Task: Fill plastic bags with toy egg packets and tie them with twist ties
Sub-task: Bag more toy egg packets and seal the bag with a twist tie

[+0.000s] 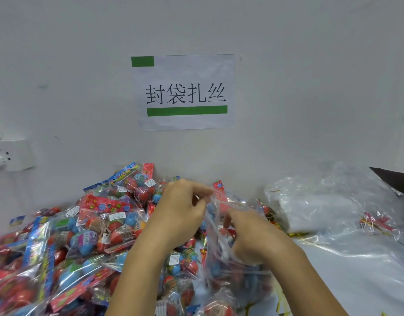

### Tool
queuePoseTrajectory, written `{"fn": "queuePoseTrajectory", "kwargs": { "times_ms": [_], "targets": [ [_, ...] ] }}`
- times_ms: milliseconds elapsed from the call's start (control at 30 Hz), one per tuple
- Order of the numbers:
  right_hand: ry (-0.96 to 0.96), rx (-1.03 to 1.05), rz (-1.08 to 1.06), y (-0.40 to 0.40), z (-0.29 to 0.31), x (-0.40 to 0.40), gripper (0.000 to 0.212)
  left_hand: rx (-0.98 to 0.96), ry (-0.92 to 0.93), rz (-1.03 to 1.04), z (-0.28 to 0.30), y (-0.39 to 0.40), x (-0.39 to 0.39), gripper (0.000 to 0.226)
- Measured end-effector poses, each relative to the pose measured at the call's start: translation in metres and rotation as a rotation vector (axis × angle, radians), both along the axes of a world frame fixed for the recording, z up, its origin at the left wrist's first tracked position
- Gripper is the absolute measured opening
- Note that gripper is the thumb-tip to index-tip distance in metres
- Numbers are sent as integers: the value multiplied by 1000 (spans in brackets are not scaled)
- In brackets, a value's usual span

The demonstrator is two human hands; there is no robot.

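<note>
- A clear bag (228,242), partly filled with egg packets, stands near the middle of the desk, close to the front edge, its mouth gathered upward.
- The left hand (180,215) pinches the bag's top film between thumb and fingers, just above the bag.
- The right hand (253,233) grips the bag's neck lower down, fingers curled round the crumpled plastic; the two hands are close together but not touching.
- A big pile of egg packets (87,242) covers the left half of the desk, up to the wall, with red and blue eggs under flowered header cards.
- A stack of empty bags (319,208) lies toward the right back corner.
- Gold twist ties (298,234) lie just in front of that stack.
- A paper sign (185,92) with green bars hangs on the wall above.
- A socket (9,155) sits at the left of the wall.
</note>
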State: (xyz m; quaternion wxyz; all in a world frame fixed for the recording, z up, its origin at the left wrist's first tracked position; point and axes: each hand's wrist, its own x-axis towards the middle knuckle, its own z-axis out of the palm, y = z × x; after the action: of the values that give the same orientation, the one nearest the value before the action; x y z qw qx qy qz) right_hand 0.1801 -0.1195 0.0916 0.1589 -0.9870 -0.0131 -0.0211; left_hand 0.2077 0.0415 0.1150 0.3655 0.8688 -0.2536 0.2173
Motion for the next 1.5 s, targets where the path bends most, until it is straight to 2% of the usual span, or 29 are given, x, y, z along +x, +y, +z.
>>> {"fn": "queuePoseTrajectory", "kwargs": {
  "times_ms": [133,267,433,600,667,767,800,933,1067,1133,1233,1300,1400,1500],
  "targets": [
    [9,1,-2,-5,2,-2,38,-13,14,-12,0,-2,0,28],
    [-71,61,-1,-15,14,-5,20,-112,19,30,1,-2,0,27],
    [-215,181,34,-34,34,-14,14,-261,30,72,1,-3,2,24],
    [-121,177,183,-46,47,-28,21,-309,4,79,-1,-8,-1,25],
    [-270,275,211,-47,50,-26,21,-317,-15,97,0,-9,-1,29],
    [-698,592,141,-42,48,-17,13,-336,-17,115,2,-11,0,31],
    [-753,626,121,-39,46,-13,13,-331,-12,113,2,-12,0,32],
    [-622,570,98,-36,30,-3,12,-230,39,98,-5,-12,1,42],
    [-640,596,92,-41,32,-5,14,-184,23,88,-6,-2,4,51],
    [-614,555,104,-45,36,-11,10,-178,-8,136,-5,3,6,47],
    [-449,350,109,-50,39,-17,39,-173,-40,208,-4,2,6,36],
    [-383,220,83,-49,38,-17,40,-177,-57,212,-3,-1,5,34],
    [-512,245,71,-46,39,-14,10,-209,-53,191,-3,-3,4,31],
    [-749,387,81,-48,39,-10,21,-278,-57,187,-1,-4,4,29]
  ]
}}
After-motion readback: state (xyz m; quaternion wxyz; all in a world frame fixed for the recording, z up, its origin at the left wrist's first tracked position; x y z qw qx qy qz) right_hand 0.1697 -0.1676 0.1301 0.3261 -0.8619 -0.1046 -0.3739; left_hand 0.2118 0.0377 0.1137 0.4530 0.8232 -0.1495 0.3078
